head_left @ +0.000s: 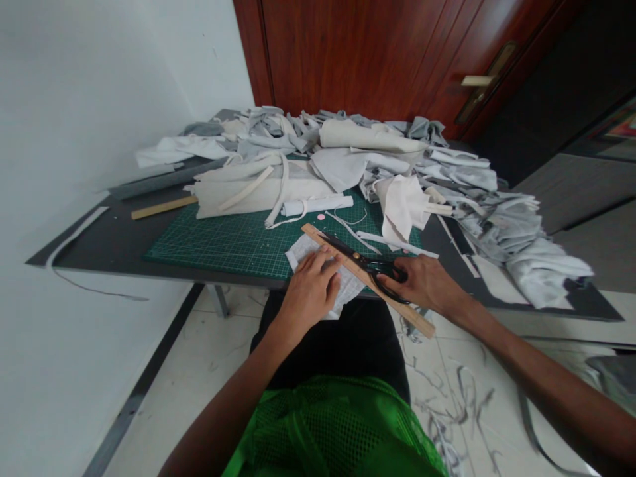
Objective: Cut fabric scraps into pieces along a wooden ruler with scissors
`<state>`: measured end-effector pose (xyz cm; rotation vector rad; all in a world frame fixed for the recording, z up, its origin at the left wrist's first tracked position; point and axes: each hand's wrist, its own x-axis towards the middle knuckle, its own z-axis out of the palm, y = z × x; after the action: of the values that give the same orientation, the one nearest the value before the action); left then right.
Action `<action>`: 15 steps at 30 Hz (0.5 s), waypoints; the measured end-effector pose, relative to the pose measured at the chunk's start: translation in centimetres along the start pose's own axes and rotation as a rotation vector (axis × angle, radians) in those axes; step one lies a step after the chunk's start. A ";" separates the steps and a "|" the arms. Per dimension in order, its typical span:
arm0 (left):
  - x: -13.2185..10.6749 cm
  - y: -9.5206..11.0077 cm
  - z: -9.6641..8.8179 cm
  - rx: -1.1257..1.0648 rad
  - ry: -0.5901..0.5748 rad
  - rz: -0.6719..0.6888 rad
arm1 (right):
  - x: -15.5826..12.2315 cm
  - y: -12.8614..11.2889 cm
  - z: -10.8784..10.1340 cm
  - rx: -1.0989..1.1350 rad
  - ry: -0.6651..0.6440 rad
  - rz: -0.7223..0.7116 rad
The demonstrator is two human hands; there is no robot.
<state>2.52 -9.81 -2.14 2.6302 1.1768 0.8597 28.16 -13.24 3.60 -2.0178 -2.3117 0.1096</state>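
My right hand (422, 281) is closed round the handles of black scissors (358, 256). Their blades point to the upper left and lie along a wooden ruler (411, 319). The ruler slants across a piece of grey fabric (350, 289) at the front edge of the green cutting mat (223, 248), its lower end sticking out past the table. My left hand (309, 288) rests flat on the fabric, fingers stretched out and fingertips at the ruler's near side. Part of the fabric hangs over the edge towards my lap.
Heaped grey and white fabric scraps (278, 132) line the back of the dark table (122, 245). A white roll (318, 205) and narrow strips (355, 235) lie on the mat. Another wooden stick (163, 207) is at left. Cut strips (467, 397) litter the floor; a red-brown door (368, 59) stands behind.
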 end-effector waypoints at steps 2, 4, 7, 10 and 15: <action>0.0 0.0 0.0 0.004 -0.001 -0.001 | 0.1 0.0 0.0 0.006 -0.005 0.012; 0.0 0.0 0.0 0.008 -0.002 -0.004 | 0.2 0.1 0.0 0.013 -0.013 0.022; 0.0 0.0 0.0 0.008 -0.008 -0.008 | 0.3 0.4 0.3 0.022 -0.021 0.012; 0.0 0.0 0.0 0.003 -0.014 -0.008 | 0.4 0.8 0.8 0.032 -0.010 0.001; 0.0 0.0 0.0 0.003 -0.014 -0.010 | 0.6 1.2 1.0 0.053 -0.023 0.009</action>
<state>2.52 -9.83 -2.16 2.6265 1.1878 0.8371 29.13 -12.49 2.53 -2.0128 -2.2876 0.1940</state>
